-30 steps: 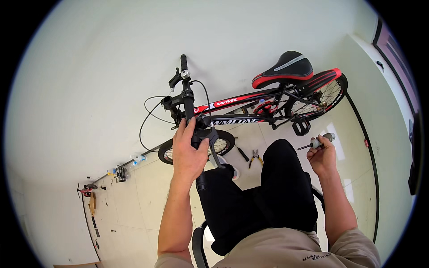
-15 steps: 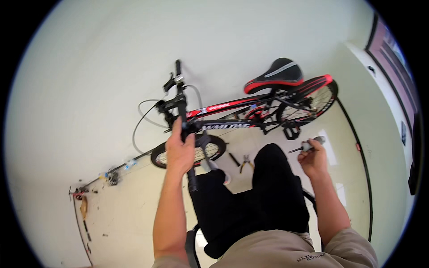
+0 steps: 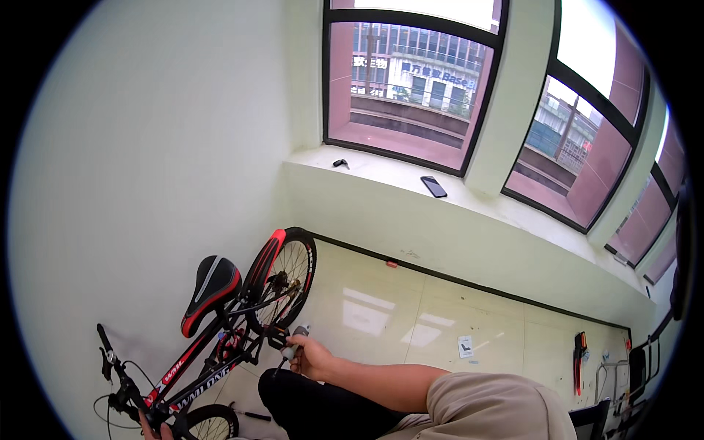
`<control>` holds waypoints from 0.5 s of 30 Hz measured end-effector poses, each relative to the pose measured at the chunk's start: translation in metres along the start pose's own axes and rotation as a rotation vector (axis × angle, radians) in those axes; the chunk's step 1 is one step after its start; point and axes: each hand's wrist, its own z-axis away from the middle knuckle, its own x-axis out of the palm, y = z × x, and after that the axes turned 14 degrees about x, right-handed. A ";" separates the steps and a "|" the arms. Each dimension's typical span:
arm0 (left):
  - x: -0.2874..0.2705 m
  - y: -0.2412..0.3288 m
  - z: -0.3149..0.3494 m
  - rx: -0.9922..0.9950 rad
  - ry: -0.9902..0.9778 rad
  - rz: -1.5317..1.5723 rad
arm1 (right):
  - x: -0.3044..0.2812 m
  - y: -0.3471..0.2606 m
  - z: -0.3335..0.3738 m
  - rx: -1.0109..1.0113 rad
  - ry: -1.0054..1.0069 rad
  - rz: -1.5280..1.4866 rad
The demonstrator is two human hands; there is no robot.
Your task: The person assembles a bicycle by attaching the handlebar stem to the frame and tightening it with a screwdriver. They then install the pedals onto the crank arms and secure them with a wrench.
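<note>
A black and red bicycle [image 3: 196, 381] leans along the wall at the lower left, its black and red saddle [image 3: 211, 292] upright and the rear wheel [image 3: 302, 282] toward the window side. My left hand [image 3: 152, 430] is closed around the bicycle's black handlebar at the bottom edge, mostly cut off by the picture. In my right hand [image 3: 314, 359] is a screwdriver [image 3: 290, 350] with a grey handle, gripped near the pedal and above my black-clad knee [image 3: 308, 403]. Its thin shaft points down toward the knee.
Keys [image 3: 340, 163] and a phone [image 3: 434, 186] lie on the window sill [image 3: 381, 176]. On the tiled floor are a small printed card [image 3: 465, 346] and a red and black tool [image 3: 579, 363], farther right. A dark chair [image 3: 639, 374] stands at the right edge.
My view has swung right toward the windows, so the bicycle now appears lower left. The left hand stays at the handlebar, and the right keeps the screwdriver.
</note>
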 end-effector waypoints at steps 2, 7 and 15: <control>-0.002 -0.013 -0.004 0.027 0.010 0.066 | -0.002 0.000 0.000 -0.028 0.002 -0.007; -0.008 -0.021 -0.008 0.043 0.015 0.063 | 0.004 0.001 -0.002 -0.033 -0.011 0.026; -0.006 -0.014 -0.006 0.002 0.021 0.021 | 0.013 0.005 0.010 -0.206 0.180 0.252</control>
